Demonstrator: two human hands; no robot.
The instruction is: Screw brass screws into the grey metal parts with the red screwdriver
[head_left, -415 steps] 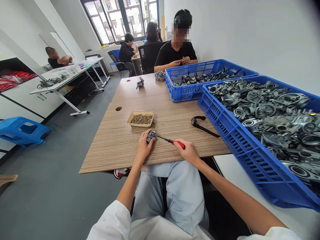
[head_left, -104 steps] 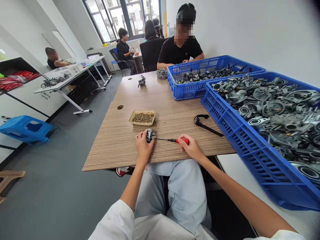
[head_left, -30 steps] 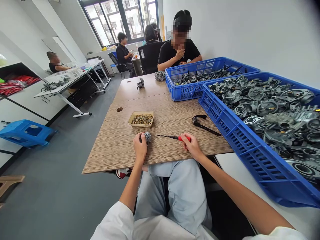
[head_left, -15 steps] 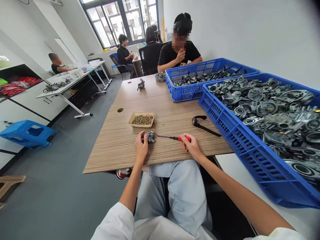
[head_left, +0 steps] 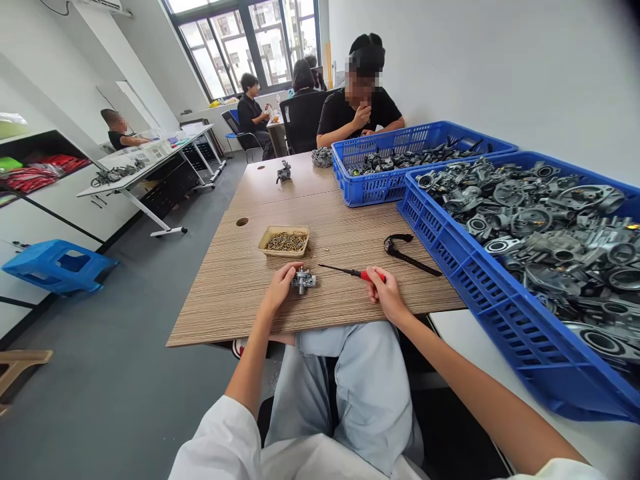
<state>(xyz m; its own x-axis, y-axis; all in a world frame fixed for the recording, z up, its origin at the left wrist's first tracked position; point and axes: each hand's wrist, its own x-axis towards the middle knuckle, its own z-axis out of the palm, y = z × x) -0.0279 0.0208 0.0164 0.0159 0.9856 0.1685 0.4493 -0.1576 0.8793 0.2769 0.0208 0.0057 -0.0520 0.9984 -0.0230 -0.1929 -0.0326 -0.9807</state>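
Observation:
A small grey metal carburetor [head_left: 304, 281] rests on the wooden table near its front edge. The fingers of my left hand [head_left: 279, 288] are closed on its left side; my thumb is mostly hidden. My right hand [head_left: 386, 295] is wrapped round the red handle of a screwdriver [head_left: 354, 272]. The thin dark shaft points left, and its tip is a short gap away from the carburetor. Just behind my left hand stands a cream tray [head_left: 284, 253] holding many small brass-coloured screw-like parts. A few loose ones lie beside the tray's right side.
A black wristwatch [head_left: 403, 255] lies to the right. Blue crates [head_left: 450, 267] of metal castings line the right side. Another carburetor [head_left: 283, 171] stands farther back on the table [head_left: 215, 293]. A person in black [head_left: 363, 100] sits across; others sit farther away.
My left hand has shifted slightly left and lower, and the carburetor is turned so more of it shows. The screwdriver stays in my right hand, its tip slightly higher.

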